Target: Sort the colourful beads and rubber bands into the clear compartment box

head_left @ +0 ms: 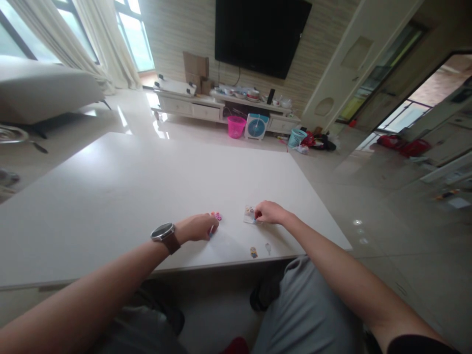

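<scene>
My left hand (202, 227), with a watch (162, 231) on its wrist, rests low over the white table (165, 182). Its fingers are closed together at a small blue piece (211, 236). Just beyond the fingertips lies a small pink and orange figure (218, 216). My right hand (270, 212) pinches the right edge of a small clear card (248, 215) with a printed figure on it; a bit of blue shows by the fingertips. Nearer the table edge lie a yellow and blue cartoon sticker (253, 252) and a small pale cut-out (268, 249).
Past the table stand a pink basket (236, 127), a blue and white box fan (256, 126) and a teal basket (296, 138), before a low white cabinet (206, 111). A television (260, 34) hangs above. My knees are under the table's front edge.
</scene>
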The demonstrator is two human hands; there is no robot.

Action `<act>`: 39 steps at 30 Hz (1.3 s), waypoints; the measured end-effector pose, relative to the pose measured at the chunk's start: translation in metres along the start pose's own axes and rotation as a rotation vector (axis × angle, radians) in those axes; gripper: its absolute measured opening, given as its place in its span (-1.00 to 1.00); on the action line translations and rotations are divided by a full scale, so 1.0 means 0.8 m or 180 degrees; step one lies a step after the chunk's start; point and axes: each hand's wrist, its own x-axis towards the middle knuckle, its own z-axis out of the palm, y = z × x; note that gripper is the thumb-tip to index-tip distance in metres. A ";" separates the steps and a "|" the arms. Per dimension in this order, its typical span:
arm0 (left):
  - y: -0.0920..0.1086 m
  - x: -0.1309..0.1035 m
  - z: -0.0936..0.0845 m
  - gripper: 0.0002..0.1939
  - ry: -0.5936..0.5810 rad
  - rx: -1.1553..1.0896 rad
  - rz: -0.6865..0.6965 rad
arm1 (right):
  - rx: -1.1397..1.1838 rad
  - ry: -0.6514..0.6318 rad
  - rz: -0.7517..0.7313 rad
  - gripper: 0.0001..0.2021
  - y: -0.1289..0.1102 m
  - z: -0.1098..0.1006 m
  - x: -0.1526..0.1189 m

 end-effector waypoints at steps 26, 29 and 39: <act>0.021 -0.007 -0.027 -0.79 -0.0588 0.0306 -0.0456 | -0.0198 -0.0155 -0.0037 -0.85 -0.001 -0.003 0.001; 0.017 -0.006 -0.025 -0.81 -0.0546 0.0300 -0.0401 | -0.0197 -0.0149 -0.0017 -0.85 -0.002 -0.001 0.003; 0.008 -0.005 -0.019 -0.84 -0.0420 0.0154 -0.0360 | -0.0162 0.0030 0.0075 -0.86 -0.004 -0.001 0.002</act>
